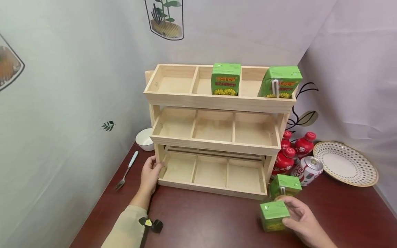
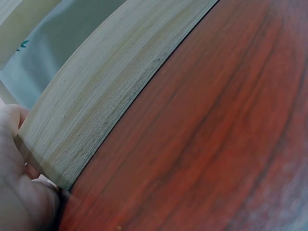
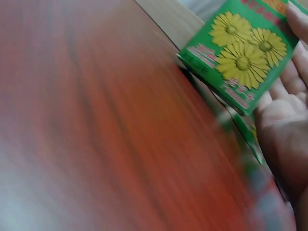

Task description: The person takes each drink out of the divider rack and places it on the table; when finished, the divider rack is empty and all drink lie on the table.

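Note:
A three-tier wooden shelf (image 1: 214,144) stands upright on the table, each tier split into three compartments. My left hand (image 1: 151,174) grips its lower left end; in the left wrist view fingers and thumb lie at the end of the front board (image 2: 96,96). Over the table before the shelf's right end, my right hand (image 1: 299,217) holds a green drink carton (image 1: 274,215) between thumb and fingers. Yellow flowers show on that carton (image 3: 243,53) in the right wrist view. Two like cartons sit on the top tier, one in the middle compartment (image 1: 225,79), one at right (image 1: 280,82).
Another green carton (image 1: 285,186) stands by the shelf's lower right corner. Behind it are red-capped bottles (image 1: 283,161), a can (image 1: 307,170) and a patterned plate (image 1: 344,163) leaning by the wall. On the left lie a fork (image 1: 127,169) and a white bowl (image 1: 144,139).

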`<state>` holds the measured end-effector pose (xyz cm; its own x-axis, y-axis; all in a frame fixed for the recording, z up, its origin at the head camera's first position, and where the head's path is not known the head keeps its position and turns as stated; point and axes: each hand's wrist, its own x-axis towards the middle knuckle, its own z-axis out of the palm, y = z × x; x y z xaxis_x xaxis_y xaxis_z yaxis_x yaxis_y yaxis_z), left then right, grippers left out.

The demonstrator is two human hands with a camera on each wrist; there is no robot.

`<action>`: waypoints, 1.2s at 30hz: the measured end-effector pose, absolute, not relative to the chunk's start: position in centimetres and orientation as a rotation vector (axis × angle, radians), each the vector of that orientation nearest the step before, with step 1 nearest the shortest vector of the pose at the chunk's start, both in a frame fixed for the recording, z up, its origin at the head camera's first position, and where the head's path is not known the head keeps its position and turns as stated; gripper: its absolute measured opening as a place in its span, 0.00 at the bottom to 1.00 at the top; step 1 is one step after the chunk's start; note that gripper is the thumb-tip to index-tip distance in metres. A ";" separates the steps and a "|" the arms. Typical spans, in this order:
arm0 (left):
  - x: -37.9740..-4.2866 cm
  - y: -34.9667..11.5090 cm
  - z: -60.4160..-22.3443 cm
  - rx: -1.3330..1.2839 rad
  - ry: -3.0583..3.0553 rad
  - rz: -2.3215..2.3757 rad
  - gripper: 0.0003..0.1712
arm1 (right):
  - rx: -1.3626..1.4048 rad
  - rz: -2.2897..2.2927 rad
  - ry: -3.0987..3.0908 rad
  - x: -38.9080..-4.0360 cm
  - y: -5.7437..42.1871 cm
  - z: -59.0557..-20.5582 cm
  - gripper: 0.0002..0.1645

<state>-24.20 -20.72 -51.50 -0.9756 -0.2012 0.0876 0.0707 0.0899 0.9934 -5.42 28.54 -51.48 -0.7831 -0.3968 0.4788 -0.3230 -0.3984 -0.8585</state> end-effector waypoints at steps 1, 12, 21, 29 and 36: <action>-24.2 -20.7 -51.5 0.133 -2.163 -1.989 0.20 | -1.005 -2.357 1.697 -5.3 29.0 -51.4 0.33; -24.2 -20.6 -51.5 0.137 -2.173 -1.988 0.21 | -0.873 -2.286 1.665 -4.4 33.7 -51.3 0.33; -24.2 -20.8 -51.5 0.139 -2.169 -1.987 0.21 | -0.723 -2.275 1.649 -3.8 36.6 -51.0 0.31; -24.0 -20.8 -51.6 0.159 -2.154 -2.008 0.20 | -0.565 -2.300 1.895 -3.0 39.0 -50.6 0.32; -24.1 -20.7 -51.5 0.150 -2.165 -1.997 0.21 | -0.492 -2.410 2.012 -3.0 39.3 -51.1 0.33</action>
<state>-24.08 -20.73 -51.46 -0.9764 -0.2037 0.0722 0.0556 0.0861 0.9947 -3.04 39.31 -51.06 -0.9515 -0.1687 0.2573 -0.2230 -0.1977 -0.9546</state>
